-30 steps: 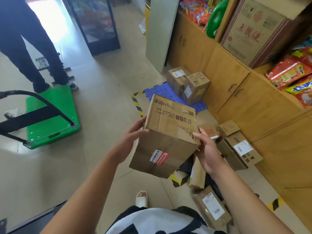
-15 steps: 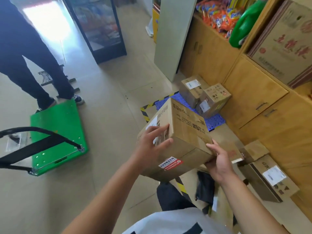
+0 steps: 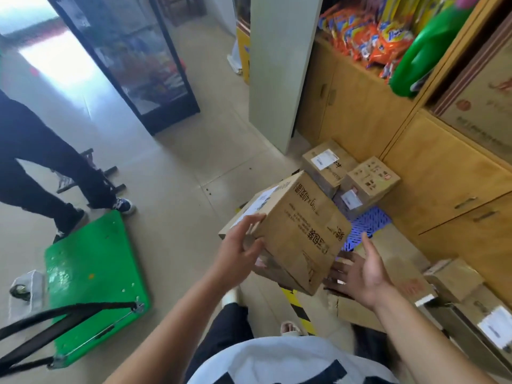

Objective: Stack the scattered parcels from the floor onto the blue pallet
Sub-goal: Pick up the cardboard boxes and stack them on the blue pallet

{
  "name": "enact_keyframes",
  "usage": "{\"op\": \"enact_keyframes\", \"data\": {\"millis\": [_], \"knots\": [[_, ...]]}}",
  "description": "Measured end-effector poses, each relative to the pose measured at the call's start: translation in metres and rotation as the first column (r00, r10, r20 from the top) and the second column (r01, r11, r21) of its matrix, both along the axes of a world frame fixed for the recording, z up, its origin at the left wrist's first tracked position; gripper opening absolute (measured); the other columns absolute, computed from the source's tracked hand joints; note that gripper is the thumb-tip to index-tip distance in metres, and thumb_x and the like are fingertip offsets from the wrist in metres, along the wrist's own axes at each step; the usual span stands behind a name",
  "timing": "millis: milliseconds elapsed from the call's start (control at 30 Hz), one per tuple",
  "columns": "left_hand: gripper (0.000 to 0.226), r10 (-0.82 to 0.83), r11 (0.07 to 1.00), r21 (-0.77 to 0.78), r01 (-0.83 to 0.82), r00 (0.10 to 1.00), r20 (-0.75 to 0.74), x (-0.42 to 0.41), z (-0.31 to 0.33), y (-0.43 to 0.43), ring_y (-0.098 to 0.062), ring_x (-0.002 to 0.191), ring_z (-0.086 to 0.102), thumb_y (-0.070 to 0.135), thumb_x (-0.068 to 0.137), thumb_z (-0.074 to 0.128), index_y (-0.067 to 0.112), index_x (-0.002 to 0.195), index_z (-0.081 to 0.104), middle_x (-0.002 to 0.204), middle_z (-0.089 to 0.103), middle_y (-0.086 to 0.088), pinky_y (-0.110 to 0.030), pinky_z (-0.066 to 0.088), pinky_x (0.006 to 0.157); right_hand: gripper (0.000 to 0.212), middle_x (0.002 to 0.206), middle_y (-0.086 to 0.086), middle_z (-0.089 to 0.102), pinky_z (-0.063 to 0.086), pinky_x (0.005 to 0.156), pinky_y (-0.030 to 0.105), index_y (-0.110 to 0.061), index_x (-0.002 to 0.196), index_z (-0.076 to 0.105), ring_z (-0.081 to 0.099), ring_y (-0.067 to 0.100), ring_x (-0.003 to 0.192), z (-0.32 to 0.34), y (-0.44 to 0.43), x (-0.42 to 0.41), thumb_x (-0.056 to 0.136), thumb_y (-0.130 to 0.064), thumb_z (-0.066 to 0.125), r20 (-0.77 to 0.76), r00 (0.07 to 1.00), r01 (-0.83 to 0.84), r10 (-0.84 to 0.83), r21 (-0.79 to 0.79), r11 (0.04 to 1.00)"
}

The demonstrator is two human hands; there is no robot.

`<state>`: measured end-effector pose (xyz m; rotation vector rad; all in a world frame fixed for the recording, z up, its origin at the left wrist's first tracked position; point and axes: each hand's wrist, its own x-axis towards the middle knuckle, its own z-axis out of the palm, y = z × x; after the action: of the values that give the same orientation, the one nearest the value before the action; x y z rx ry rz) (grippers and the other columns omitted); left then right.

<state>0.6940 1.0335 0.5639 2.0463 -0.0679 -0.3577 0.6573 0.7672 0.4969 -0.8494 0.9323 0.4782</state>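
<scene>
Underfoot, beige tiles (image 3: pixel 180 167) carry a blue pallet (image 3: pixel 368 225) beside wooden cabinets (image 3: pixel 443 176).

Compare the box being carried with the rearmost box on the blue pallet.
The carried box is larger, tilted and off the ground between the left hand and right hand; the rearmost box is smaller, level and resting on the blue pallet. Both are brown cardboard.

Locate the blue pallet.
Head view, right of centre: the blue pallet lies against the wooden cabinet, under two parcels, just beyond the carried box.
</scene>
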Motion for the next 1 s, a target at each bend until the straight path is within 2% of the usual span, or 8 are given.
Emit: {"op": "enact_keyframes", "data": {"millis": [67, 133, 300, 500, 700, 833, 900, 1000], "knots": [[0.042, -0.013, 0.999, -0.047, 0.010, 0.998, -0.065, 0.042, -0.010, 0.012, -0.008, 0.106, 0.060, 0.005, 0.093, 0.054, 0.038, 0.120, 0.057, 0.126, 0.061, 0.004, -0.011, 0.048, 0.076, 0.082, 0.103, 0.028, 0.071, 0.043, 0.100, 0.061, -0.013, 0.106, 0.060, 0.066, 0.041, 0.098, -0.009, 0.002, 0.025, 0.079, -0.087, 0.039, -0.059, 0.998, 0.027, -0.024, 0.055, 0.998], [0.047, -0.065, 0.997, -0.037, 0.061, 0.991, -0.121, 0.090, -0.025, 0.026, -0.010, 0.111, 0.059, 0.005, 0.088, 0.055, 0.039, 0.120, 0.059, 0.124, 0.063, 0.009, -0.023, 0.049, 0.086, 0.087, 0.104, 0.028, 0.071, 0.035, 0.107, 0.062, -0.015, 0.109, 0.059, 0.066, 0.040, 0.103, -0.021, 0.003, 0.051, 0.076, -0.091, 0.035, -0.121, 0.992, 0.051, -0.043, 0.066, 0.997], [0.048, -0.225, 0.974, -0.091, 0.208, 0.940, -0.256, 0.206, -0.067, 0.041, -0.010, 0.106, 0.058, -0.006, 0.080, 0.054, 0.031, 0.109, 0.063, 0.111, 0.066, 0.013, -0.032, 0.047, 0.090, 0.082, 0.083, 0.018, 0.073, 0.041, 0.103, 0.061, -0.016, 0.098, 0.061, 0.070, 0.036, 0.102, -0.060, 0.025, 0.110, 0.073, -0.091, 0.038, -0.310, 0.949, 0.071, -0.053, 0.048, 0.996], [0.031, -0.410, 0.912, -0.146, 0.384, 0.824, -0.391, 0.355, -0.111, 0.052, -0.011, 0.097, 0.056, 0.003, 0.078, 0.053, 0.017, 0.104, 0.064, 0.108, 0.064, 0.005, -0.020, 0.047, 0.079, 0.062, 0.104, 0.024, 0.071, 0.047, 0.095, 0.053, -0.017, 0.108, 0.060, 0.068, 0.038, 0.105, -0.080, 0.104, 0.185, 0.081, -0.072, 0.046, -0.451, 0.861, 0.294, -0.235, 0.064, 0.954], [0.010, -0.264, 0.962, -0.081, 0.262, 0.807, -0.528, 0.447, -0.160, 0.044, -0.015, 0.083, 0.055, 0.025, 0.094, 0.057, 0.024, 0.093, 0.068, 0.092, 0.064, 0.004, -0.026, 0.044, 0.071, 0.031, 0.106, 0.015, 0.069, 0.055, 0.087, 0.058, -0.024, 0.120, 0.057, 0.069, 0.038, 0.093, -0.109, 0.156, 0.271, 0.101, -0.042, 0.041, -0.446, 0.713, 0.523, -0.541, -0.177, 0.834], [0.027, -0.037, 0.997, 0.019, 0.070, 0.713, -0.701, 0.485, -0.214, 0.037, -0.020, 0.087, 0.055, 0.020, 0.091, 0.060, 0.016, 0.118, 0.060, 0.095, 0.061, -0.002, -0.034, 0.044, 0.080, 0.026, 0.106, 0.011, 0.069, 0.059, 0.082, 0.051, -0.023, 0.087, 0.068, 0.066, 0.033, 0.095, -0.140, 0.162, 0.313, 0.098, -0.019, 0.045, -0.451, 0.707, 0.378, -0.544, -0.410, 0.830], [0.029, -0.048, 0.998, -0.020, 0.054, 0.603, -0.797, 0.504, -0.252, 0.029, -0.020, 0.080, 0.054, 0.017, 0.091, 0.060, 0.001, 0.116, 0.062, 0.091, 0.062, -0.008, -0.032, 0.043, 0.073, 0.025, 0.101, 0.012, 0.068, 0.053, 0.078, 0.038, -0.017, 0.085, 0.069, 0.063, 0.031, 0.091, -0.168, 0.156, 0.328, 0.094, -0.029, 0.050, -0.482, 0.737, 0.228, -0.474, -0.483, 0.845], [0.023, -0.085, 0.995, -0.044, 0.089, 0.544, -0.835, 0.518, -0.319, 0.016, -0.016, 0.070, 0.064, 0.016, 0.091, 0.061, -0.001, 0.104, 0.068, 0.089, 0.070, -0.012, -0.027, 0.049, 0.061, 0.062, 0.105, 0.009, 0.071, 0.052, 0.071, 0.033, -0.015, 0.104, 0.068, 0.067, 0.026, 0.092, -0.227, 0.146, 0.350, 0.085, -0.071, 0.051, -0.548, 0.751, 0.183, -0.367, -0.362, 0.914]]}}
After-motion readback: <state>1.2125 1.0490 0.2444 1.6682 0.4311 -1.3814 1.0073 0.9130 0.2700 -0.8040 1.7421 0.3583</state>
